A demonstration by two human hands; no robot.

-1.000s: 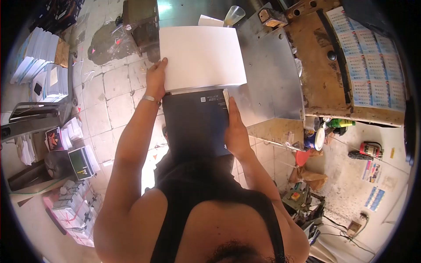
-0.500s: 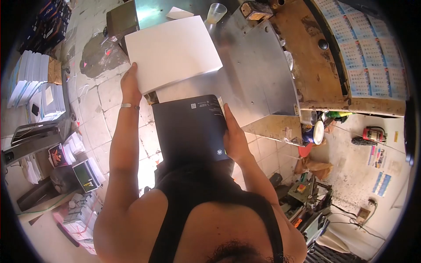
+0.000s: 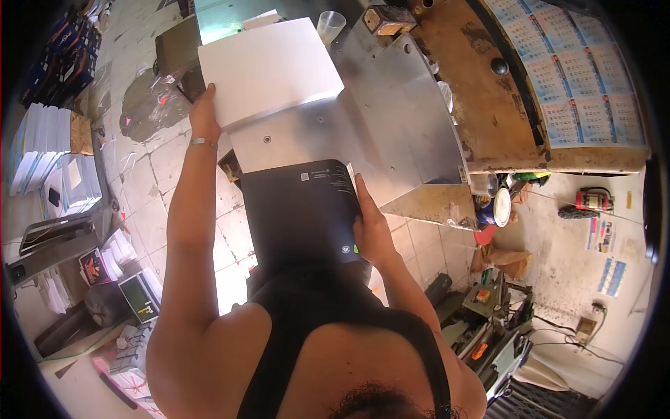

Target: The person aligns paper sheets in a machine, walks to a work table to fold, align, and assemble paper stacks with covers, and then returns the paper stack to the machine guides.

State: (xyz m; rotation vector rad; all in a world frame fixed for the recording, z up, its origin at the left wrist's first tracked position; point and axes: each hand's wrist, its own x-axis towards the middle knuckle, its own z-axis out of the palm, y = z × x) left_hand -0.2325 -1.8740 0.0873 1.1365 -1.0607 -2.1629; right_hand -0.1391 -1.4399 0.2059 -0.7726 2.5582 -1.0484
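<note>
A thick stack of white paper (image 3: 269, 66) lies on the metal tabletop. My left hand (image 3: 204, 119) grips its left edge, the thumb along the side and the other fingers mostly hidden. Close against my torso is a black packet (image 3: 293, 209) with a small printed code and white lettering on its upper face. My right hand (image 3: 375, 234) holds this packet by its right side, thumb up along the edge and the fingers partly hidden. A bare strip of metal shows between stack and packet.
A clear plastic cup (image 3: 331, 28) stands behind the stack on the metal tabletop (image 3: 391, 119). Printed calendar sheets (image 3: 565, 77) lie at the upper right. Piles of paper (image 3: 45, 146) stand at the left. A machine (image 3: 481, 307) is at the lower right.
The white stack has moved away from my body with my left hand, widening the gap to the black packet. My right hand still holds the packet. The view has shifted slightly.
</note>
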